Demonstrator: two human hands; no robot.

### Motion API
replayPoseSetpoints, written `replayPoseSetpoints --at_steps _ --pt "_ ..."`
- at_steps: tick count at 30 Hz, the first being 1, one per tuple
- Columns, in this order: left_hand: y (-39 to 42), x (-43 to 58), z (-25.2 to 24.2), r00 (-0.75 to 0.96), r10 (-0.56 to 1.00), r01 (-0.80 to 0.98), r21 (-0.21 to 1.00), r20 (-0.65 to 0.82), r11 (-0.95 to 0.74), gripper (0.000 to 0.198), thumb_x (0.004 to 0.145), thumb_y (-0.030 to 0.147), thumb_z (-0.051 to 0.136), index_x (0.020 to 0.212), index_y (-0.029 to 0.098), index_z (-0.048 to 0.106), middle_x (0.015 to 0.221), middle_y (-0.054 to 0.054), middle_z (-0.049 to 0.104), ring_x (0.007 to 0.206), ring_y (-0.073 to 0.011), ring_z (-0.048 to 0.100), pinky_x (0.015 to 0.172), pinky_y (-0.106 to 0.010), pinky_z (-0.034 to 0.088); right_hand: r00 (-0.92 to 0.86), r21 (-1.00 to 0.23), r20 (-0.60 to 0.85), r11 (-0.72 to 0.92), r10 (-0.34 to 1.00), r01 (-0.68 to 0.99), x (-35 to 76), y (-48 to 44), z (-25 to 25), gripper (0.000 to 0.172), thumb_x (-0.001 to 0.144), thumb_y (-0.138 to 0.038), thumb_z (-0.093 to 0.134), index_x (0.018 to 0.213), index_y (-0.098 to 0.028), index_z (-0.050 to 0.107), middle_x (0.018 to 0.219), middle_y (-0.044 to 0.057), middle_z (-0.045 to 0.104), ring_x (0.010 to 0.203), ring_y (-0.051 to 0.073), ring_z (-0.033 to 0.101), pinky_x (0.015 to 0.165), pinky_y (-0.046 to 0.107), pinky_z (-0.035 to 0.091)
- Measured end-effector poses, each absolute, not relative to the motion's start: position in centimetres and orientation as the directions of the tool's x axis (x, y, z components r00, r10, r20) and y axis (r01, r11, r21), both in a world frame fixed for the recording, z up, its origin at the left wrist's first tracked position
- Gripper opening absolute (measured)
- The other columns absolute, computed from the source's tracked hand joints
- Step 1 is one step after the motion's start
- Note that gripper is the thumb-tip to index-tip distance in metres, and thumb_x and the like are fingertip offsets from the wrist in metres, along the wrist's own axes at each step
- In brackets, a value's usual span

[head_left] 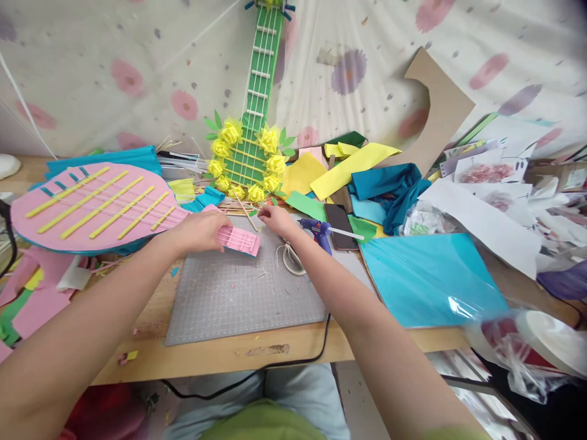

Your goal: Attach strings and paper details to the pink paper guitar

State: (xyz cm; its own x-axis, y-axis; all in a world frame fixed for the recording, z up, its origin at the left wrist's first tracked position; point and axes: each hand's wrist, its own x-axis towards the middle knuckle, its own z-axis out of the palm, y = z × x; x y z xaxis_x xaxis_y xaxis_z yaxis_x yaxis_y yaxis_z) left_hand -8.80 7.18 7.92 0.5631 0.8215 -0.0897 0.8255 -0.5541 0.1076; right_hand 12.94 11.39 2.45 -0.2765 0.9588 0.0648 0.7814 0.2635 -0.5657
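A pink paper-craft lute [98, 201] with yellow bars across its round body lies at the left. My left hand [202, 233] is closed around its neck, and the pink end with strings and small frets sticks out past my fingers over the grey cutting mat [243, 299]. To its right, my right hand [276, 220] is closed with fingertips pinched together; what they hold, if anything, I cannot make out. A thin wooden stick [245, 209] lies just left of those fingertips. Under my right forearm is a roll of cord [293, 261], with a blue glue gun [316, 231] beyond.
A green paper instrument [247, 146] with yellow flowers stands against the patterned curtain. A phone [340, 225], yellow paper [351, 170] and dark blue crepe paper [394, 192] lie behind the mat. Blue sheets [435, 278] lie right. A black cable [293, 362] crosses the front edge.
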Motion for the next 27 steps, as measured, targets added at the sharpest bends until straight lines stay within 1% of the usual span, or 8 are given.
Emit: replayPoseSetpoints --at_steps 3,6,13,16,19,22,24,27 --pt "7.4 -9.8 7.7 0.536 0.838 0.843 0.118 -0.100 -0.525 0.047 0.054 0.037 0.070 0.098 0.022 0.060 0.099 -0.005 0.062 0.095 -0.0245 0.057 0.071 -0.029 0.043 -0.291 -0.373 0.130 0.318 0.948 0.871 10.9 13.8 1.6 0.027 0.081 -0.015 0.042 0.099 -0.018 0.062 0.105 0.008 0.061 0.096 0.019 0.054 0.082 0.029 0.041" --pt "7.2 -10.1 7.4 0.535 0.839 0.841 0.159 -0.097 -0.518 0.048 0.056 0.038 0.070 0.100 0.022 0.059 0.099 -0.005 0.062 0.094 -0.0234 0.058 0.070 -0.029 0.044 -0.319 -0.232 0.110 0.336 0.941 0.913 9.7 15.1 1.2 0.030 0.084 -0.015 0.037 0.102 -0.018 0.060 0.109 0.011 0.057 0.101 0.022 0.053 0.083 0.032 0.042" --pt "7.1 -9.5 6.0 0.554 0.827 0.830 0.146 -0.095 -0.539 0.046 0.058 0.036 0.070 0.100 0.021 0.058 0.103 -0.005 0.062 0.099 -0.0235 0.056 0.080 -0.031 0.043 -0.353 -0.083 0.038 0.355 0.935 0.931 8.8 15.3 1.6 0.033 0.085 -0.008 0.029 0.106 -0.007 0.054 0.116 0.020 0.051 0.111 0.027 0.047 0.088 0.035 0.038" --pt "7.1 -9.3 5.4 0.540 0.835 0.841 0.119 -0.111 -0.528 0.047 0.057 0.034 0.070 0.100 0.021 0.056 0.103 -0.005 0.062 0.101 -0.0237 0.055 0.081 -0.031 0.043 -0.306 -0.167 0.074 0.314 0.949 0.934 9.3 14.5 2.1 0.031 0.085 -0.009 0.030 0.107 -0.008 0.052 0.112 0.020 0.056 0.103 0.025 0.052 0.086 0.035 0.039" --pt "7.1 -9.1 4.9 0.536 0.836 0.844 0.109 -0.118 -0.526 0.046 0.058 0.034 0.070 0.099 0.022 0.055 0.103 -0.005 0.062 0.101 -0.0245 0.055 0.080 -0.032 0.044 -0.243 -0.316 0.109 0.265 0.964 0.911 10.6 12.8 2.9 0.024 0.086 -0.017 0.037 0.104 -0.014 0.052 0.097 0.012 0.063 0.087 0.021 0.057 0.076 0.031 0.042" --pt "6.9 -8.9 4.6 0.545 0.829 0.838 0.100 -0.127 -0.536 0.051 0.057 0.034 0.069 0.104 0.020 0.054 0.108 -0.007 0.060 0.103 -0.0259 0.053 0.083 -0.034 0.043 -0.245 -0.615 0.191 0.310 0.951 0.725 12.7 10.2 3.7 0.011 0.080 -0.021 0.048 0.086 -0.018 0.056 0.086 0.004 0.065 0.075 0.015 0.057 0.071 0.027 0.043" --pt "6.7 -8.8 4.7 0.551 0.824 0.835 0.098 -0.132 -0.542 0.058 0.056 0.035 0.070 0.109 0.018 0.052 0.114 -0.009 0.057 0.108 -0.0275 0.050 0.089 -0.036 0.040 -0.239 -0.770 0.138 0.256 0.961 0.585 14.3 8.6 3.8 0.009 0.076 -0.022 0.051 0.080 -0.018 0.057 0.077 0.002 0.063 0.063 0.012 0.055 0.063 0.025 0.044" --pt "6.3 -8.6 5.0 0.568 0.817 0.821 0.128 -0.094 -0.556 0.064 0.055 0.038 0.071 0.113 0.018 0.050 0.119 -0.010 0.054 0.114 -0.0285 0.046 0.095 -0.038 0.036 -0.191 -0.872 0.075 0.157 0.979 0.463 16.0 6.7 3.5 0.010 0.071 -0.024 0.055 0.077 -0.018 0.058 0.070 0.000 0.060 0.056 0.009 0.051 0.056 0.023 0.044"
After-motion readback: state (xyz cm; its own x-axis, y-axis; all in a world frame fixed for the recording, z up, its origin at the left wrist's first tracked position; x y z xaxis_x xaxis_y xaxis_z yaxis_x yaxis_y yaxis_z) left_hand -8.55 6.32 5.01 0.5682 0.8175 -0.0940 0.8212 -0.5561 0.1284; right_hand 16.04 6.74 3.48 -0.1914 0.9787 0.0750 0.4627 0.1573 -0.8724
